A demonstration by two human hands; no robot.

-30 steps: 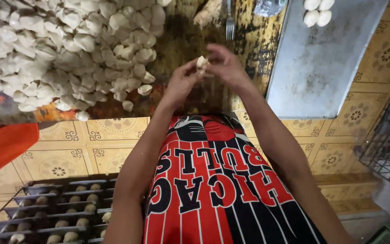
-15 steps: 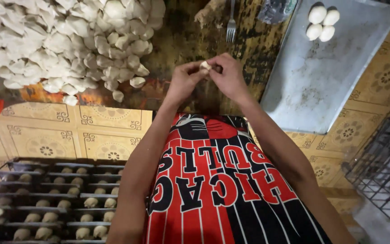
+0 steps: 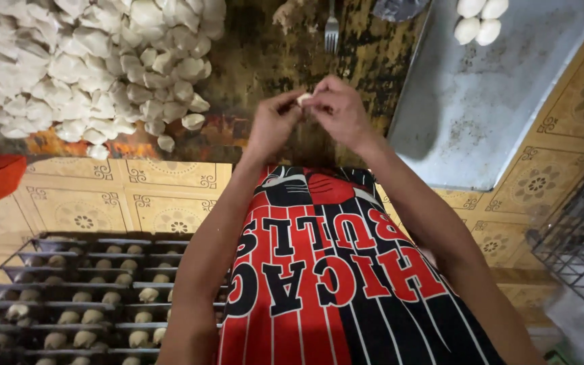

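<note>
From the head camera, the left hand (image 3: 273,127) and right hand (image 3: 341,111) meet above the dark worktop (image 3: 272,47), fingertips pinched together on a small pale dough piece (image 3: 303,99) held between them. Most of that piece is hidden by the fingers, so its shape is hard to make out. Both forearms reach away from the body, converging. A heap of white dumplings (image 3: 96,61) lies far left; a metal tray (image 3: 481,101) sits right, a fork (image 3: 331,30) beyond the hands.

Small food-making workshop, heap of white dough pieces (image 3: 96,67) on worn table (image 3: 265,61), metal tray (image 3: 481,108), rack of filled trays (image 3: 76,297), patterned floor tiles (image 3: 130,203)
</note>
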